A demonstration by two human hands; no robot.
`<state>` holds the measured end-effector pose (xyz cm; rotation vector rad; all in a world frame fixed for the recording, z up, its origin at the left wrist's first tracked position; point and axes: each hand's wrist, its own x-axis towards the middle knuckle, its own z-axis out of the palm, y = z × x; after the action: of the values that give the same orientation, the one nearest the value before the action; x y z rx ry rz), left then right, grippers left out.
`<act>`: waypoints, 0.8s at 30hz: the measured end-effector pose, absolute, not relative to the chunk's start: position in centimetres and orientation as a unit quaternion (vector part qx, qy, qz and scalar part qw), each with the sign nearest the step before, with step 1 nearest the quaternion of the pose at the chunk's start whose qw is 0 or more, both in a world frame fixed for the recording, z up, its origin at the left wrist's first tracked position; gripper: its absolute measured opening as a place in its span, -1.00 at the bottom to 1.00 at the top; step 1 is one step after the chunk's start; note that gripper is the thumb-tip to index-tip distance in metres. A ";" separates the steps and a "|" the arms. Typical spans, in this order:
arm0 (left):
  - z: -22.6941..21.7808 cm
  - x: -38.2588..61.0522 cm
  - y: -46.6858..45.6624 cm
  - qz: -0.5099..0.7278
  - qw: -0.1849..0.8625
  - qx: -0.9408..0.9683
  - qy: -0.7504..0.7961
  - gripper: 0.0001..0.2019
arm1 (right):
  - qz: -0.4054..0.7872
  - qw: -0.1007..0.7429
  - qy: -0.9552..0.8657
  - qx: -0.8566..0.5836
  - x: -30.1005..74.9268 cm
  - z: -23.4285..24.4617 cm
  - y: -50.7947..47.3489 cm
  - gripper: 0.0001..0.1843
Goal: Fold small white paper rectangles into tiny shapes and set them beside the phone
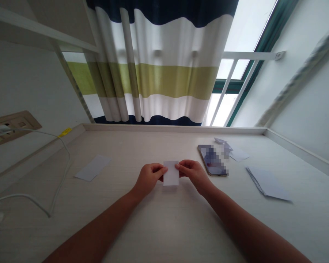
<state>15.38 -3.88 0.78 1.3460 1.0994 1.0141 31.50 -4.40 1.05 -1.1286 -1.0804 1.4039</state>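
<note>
White paper card, face toward the camera, long axis running away from the person, held over the bench; whether it touches the bench, cannot tell. Left hand and right hand grip it from either side, fingers pinched on its side edges.

From the card: smartphone just beyond the right hand, screen pixelated. Loose paper scraps farther right, past the phone. Fanned stack of white paper well right. Single paper slip well left. White cable beyond the slip, running to a wall socket.
</note>
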 end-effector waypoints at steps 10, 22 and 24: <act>0.4 14.6 -3.3 0.434 0.483 0.590 0.479 -0.81 | 0.593 0.449 -0.461 -0.484 31.5 0.8 -4.5 -0.74; 0.3 14.4 -3.1 0.438 0.433 0.626 0.478 -0.78 | 0.603 0.434 -0.472 -0.475 31.7 0.9 -4.4 -0.73; 0.3 14.3 -3.0 0.445 0.423 0.627 0.480 -0.78 | 0.605 0.424 -0.476 -0.477 31.7 0.9 -4.5 -0.72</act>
<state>14.28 -3.05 0.33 1.5693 1.2017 1.1134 31.70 -4.48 0.94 -1.1940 -1.1905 1.5144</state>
